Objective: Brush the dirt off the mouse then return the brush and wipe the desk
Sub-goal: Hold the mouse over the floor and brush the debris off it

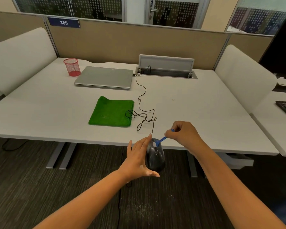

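The black mouse (156, 155) is held up in front of the near edge of the desk (196, 104), off its surface. The left hand (139, 160) holds it from the left side, fingers straight and close together along its flank, thumb under its rear end. The right hand (182, 133) pinches a small blue brush (162, 140) with curled fingers, its head touching the front of the mouse near the wheel. The mouse's black cable (143, 103) loops back across the desk to a cable tray (166, 70). A folded green cloth (112, 111) lies just left of the cable loops. Farther back sit a closed grey laptop (104, 77) and a red mesh cup (72, 67). A blue sign (64, 22) on the partition reads "385".
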`<move>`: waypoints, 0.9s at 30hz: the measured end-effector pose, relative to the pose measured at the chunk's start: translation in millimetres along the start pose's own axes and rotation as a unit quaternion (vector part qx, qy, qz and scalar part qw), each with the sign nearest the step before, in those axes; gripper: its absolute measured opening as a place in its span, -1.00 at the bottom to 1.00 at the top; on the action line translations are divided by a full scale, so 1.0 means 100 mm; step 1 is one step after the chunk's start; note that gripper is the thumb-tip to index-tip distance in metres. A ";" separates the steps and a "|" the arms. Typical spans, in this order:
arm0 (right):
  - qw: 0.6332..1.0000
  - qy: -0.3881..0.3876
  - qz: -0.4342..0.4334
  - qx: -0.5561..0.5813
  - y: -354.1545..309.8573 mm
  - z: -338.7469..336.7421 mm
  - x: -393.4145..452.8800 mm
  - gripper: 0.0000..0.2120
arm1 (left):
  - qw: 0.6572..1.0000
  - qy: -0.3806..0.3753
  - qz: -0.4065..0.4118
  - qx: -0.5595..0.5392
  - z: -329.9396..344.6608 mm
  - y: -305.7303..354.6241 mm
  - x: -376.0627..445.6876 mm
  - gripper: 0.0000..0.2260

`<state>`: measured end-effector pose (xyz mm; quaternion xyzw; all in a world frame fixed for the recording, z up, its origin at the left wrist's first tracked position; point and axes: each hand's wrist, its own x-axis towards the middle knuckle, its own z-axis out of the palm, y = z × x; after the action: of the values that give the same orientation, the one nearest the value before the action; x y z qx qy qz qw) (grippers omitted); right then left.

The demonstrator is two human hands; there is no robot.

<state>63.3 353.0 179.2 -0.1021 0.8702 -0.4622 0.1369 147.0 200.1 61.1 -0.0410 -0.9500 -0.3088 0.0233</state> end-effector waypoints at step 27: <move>0.999 -0.020 0.038 0.016 0.04 -0.13 -0.01 -0.72 | 0.999 0.015 -0.004 -0.037 -0.01 0.04 0.03 0.13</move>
<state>59.9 365.8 183.3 -0.0759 0.8631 -0.4684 0.1729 144.1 202.9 64.7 -0.0331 -0.9375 -0.3446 0.0350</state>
